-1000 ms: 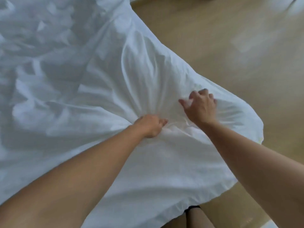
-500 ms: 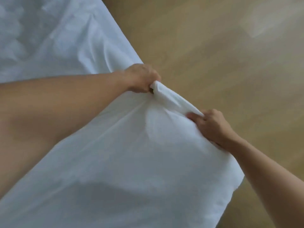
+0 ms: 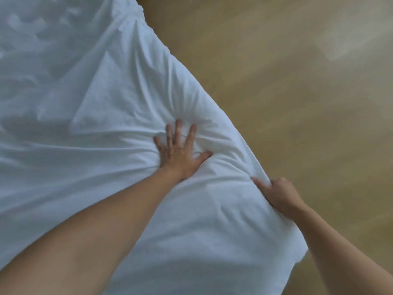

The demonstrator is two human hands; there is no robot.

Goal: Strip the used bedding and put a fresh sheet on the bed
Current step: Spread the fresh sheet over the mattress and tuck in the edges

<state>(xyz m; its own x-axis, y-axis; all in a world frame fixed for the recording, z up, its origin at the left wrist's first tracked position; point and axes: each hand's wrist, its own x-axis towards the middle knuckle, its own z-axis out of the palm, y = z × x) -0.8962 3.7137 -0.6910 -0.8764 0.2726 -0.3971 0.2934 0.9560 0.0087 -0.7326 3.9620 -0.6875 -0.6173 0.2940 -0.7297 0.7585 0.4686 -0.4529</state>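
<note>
A white sheet [image 3: 89, 128] covers the bed from the upper left down to the bottom of the view, wrinkled and bunched near the bed's corner. My left hand [image 3: 180, 152] lies flat on the sheet with fingers spread, pressing the cloth down near the corner. My right hand [image 3: 276, 194] grips a fold of the sheet at the bed's right edge, fingers curled round the fabric. Creases radiate from under my left palm toward the right hand.
A light wooden floor [image 3: 297, 81] fills the right and upper right of the view beside the bed. The sheet's hem hangs over the bed's edge at the lower right.
My left hand has let go of the bunched sheet and now presses flat on it. My right hand still holds the fabric, now at the bed's edge. The lifted cloth has dropped onto the bed.
</note>
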